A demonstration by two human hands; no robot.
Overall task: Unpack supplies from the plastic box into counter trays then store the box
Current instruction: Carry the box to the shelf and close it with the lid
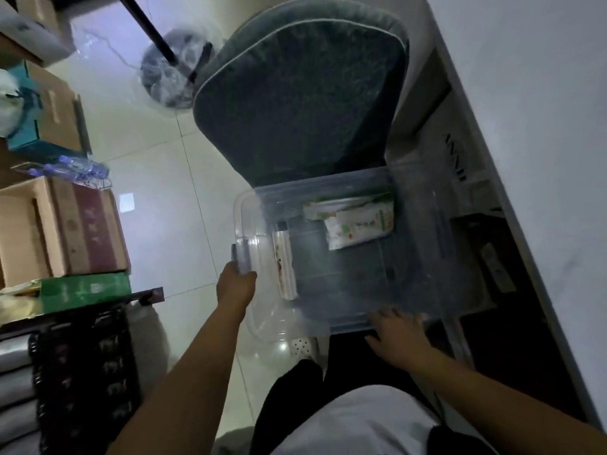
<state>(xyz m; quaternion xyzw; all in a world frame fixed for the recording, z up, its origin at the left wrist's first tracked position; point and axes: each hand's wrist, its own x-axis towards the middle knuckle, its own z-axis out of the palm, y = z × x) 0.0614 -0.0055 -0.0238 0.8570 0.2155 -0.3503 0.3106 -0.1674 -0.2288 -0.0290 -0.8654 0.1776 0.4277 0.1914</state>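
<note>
A clear plastic box [256, 208] sits low in front of me, its far end against a grey cushioned chair [295, 93]. Inside lie a white and green packet [358, 224] at the far side and a slim roll in clear wrap [285, 267] along the left wall. My left hand [235, 285] grips the box's left rim at its handle. My right hand [399, 333] rests with spread fingers on the near rim of the box.
A white counter [532, 126] runs along the right, with dark open space beneath it. Cardboard boxes [65, 231] and a green carton [85, 289] are stacked on the left. Pale floor tiles [170, 208] lie between. A fan base in plastic [170, 73] stands beyond.
</note>
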